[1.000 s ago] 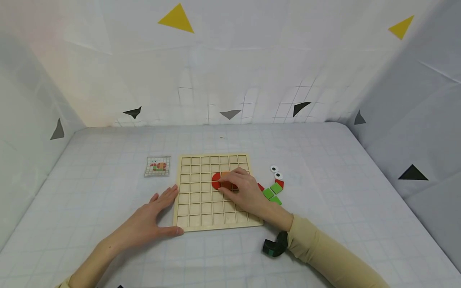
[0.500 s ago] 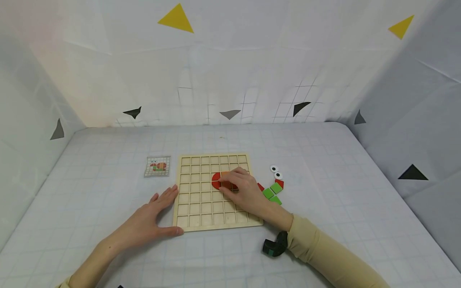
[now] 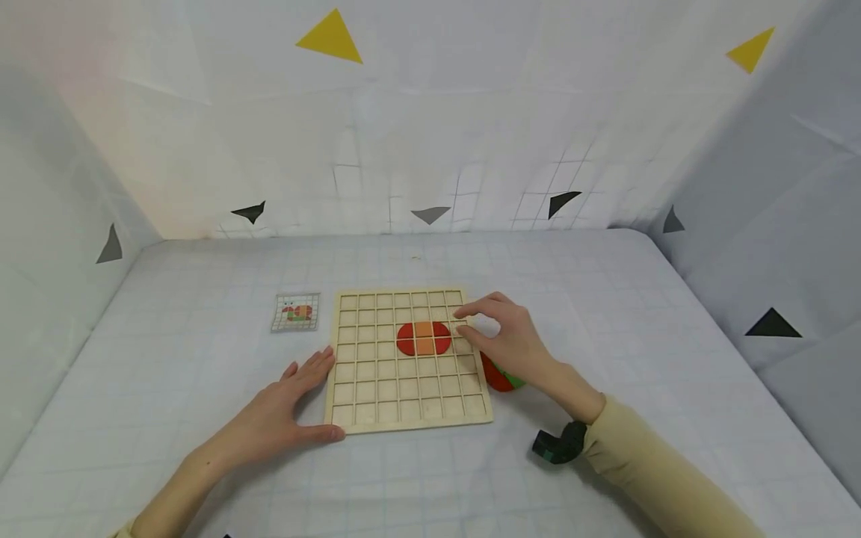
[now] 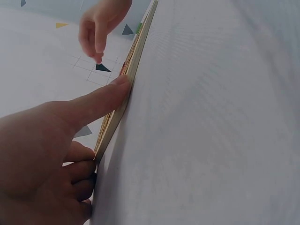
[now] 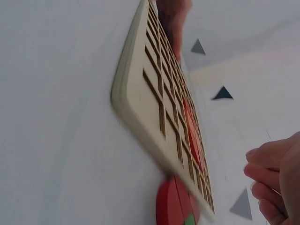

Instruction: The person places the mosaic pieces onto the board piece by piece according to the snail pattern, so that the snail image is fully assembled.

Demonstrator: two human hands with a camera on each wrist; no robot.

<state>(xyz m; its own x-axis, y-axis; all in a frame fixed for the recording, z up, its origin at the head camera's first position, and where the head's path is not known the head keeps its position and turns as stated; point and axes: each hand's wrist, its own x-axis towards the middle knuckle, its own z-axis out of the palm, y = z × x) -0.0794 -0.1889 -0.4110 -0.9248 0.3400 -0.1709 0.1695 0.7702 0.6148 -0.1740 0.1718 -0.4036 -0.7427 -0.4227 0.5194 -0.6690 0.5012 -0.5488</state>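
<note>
Head view: set high over the near side of the table (image 3: 639,299), facing forward and down; the farthest off, it takes in the whole grid board (image 3: 366,370) and the far wall (image 3: 430,134). Left wrist view: low and close at the near left corner, tipped sideways, looking right past the left hand (image 3: 279,411). Right wrist view: low off the near right corner, also tipped, facing far left beside the right hand (image 3: 514,340). Both wrist views share the board's near edge.
</note>
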